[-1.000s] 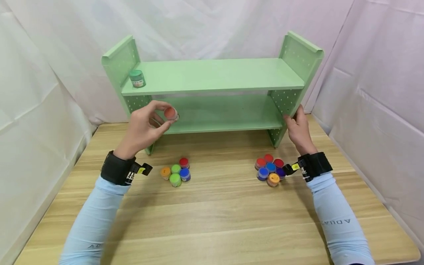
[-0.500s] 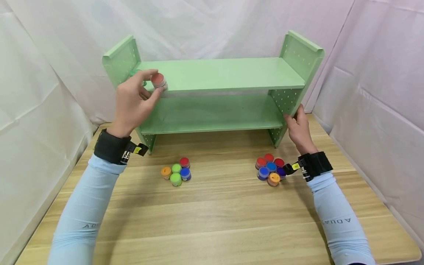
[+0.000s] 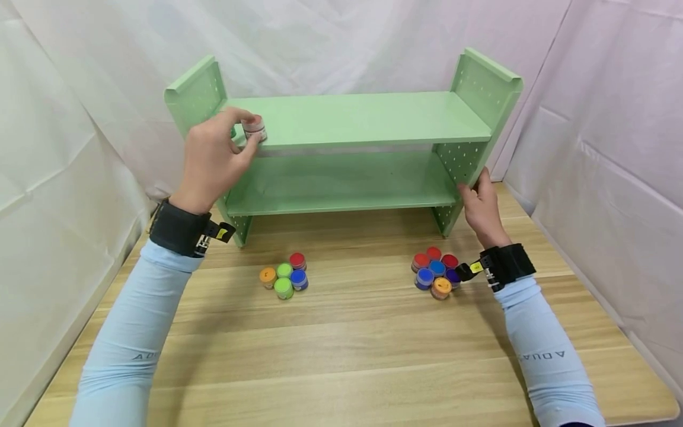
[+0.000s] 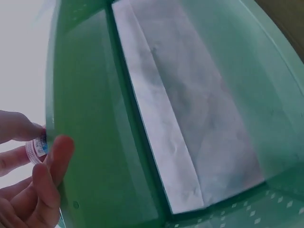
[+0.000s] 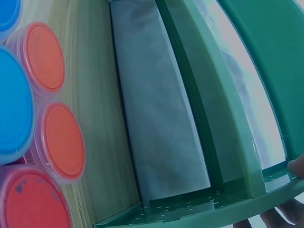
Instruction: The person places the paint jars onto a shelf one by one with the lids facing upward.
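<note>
My left hand [image 3: 216, 157] pinches a small jar with a salmon-red lid [image 3: 253, 127] between thumb and fingers, at the left end of the green rack's upper shelf [image 3: 347, 118]. In the left wrist view the jar [image 4: 37, 149] shows a printed label. Behind the fingers a green-lidded jar [image 3: 233, 131] is mostly hidden. My right hand [image 3: 482, 210] grips the front edge of the rack's right side panel [image 3: 463, 172], thumb on the inner face, fingers outside.
Two clusters of small paint jars stand on the wooden table [image 3: 341, 350]: a left one with a bright green lid [image 3: 284, 287], and a right one with an orange lid [image 3: 441, 287]. White curtains [image 3: 341, 47] hang behind and at both sides.
My left hand has carried the salmon-lidded jar up and left from before the lower shelf to the upper shelf, then lowered it slightly. The right hand stays in place.
</note>
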`<state>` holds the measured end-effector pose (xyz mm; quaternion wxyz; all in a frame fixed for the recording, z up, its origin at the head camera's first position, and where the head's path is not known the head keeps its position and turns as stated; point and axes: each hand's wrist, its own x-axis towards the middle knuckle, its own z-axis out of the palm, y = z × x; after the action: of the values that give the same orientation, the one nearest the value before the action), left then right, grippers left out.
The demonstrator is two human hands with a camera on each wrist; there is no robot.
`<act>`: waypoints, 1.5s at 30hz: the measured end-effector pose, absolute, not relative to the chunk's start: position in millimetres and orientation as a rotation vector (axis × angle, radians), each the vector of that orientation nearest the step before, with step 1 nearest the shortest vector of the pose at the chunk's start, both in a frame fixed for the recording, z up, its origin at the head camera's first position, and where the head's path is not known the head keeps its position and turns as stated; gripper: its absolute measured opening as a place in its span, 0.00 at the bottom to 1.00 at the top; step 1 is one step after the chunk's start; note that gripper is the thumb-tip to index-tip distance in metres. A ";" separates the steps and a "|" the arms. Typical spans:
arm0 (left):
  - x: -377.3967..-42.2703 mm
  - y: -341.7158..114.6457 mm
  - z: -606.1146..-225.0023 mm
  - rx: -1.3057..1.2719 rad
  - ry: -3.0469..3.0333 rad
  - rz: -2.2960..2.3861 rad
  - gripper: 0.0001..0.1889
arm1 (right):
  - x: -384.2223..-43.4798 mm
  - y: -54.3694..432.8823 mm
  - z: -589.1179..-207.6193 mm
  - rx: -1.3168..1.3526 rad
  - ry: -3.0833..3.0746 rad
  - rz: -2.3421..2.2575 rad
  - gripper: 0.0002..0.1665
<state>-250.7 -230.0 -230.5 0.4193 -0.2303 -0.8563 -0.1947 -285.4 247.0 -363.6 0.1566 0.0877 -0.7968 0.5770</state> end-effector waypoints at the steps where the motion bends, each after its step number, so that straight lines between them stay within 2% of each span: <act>1: -250.2 -229.6 -230.4 -0.574 -2.142 -0.467 0.13 | -285.8 246.9 -363.6 0.251 -2.277 1.654 0.33; 38: -255.1 -223.4 -226.0 -0.461 -2.178 -0.354 0.12 | -284.1 252.5 -367.7 0.233 -2.289 1.643 0.33; 45: -255.1 -221.5 -228.5 -0.429 -2.128 -0.344 0.18 | -283.8 253.2 -366.6 0.229 -2.283 1.628 0.32</act>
<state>-255.1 -221.5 -228.5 0.4546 -0.1738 -0.8623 -0.1396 -283.8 253.2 -366.6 0.1632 0.0803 -0.8006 0.5709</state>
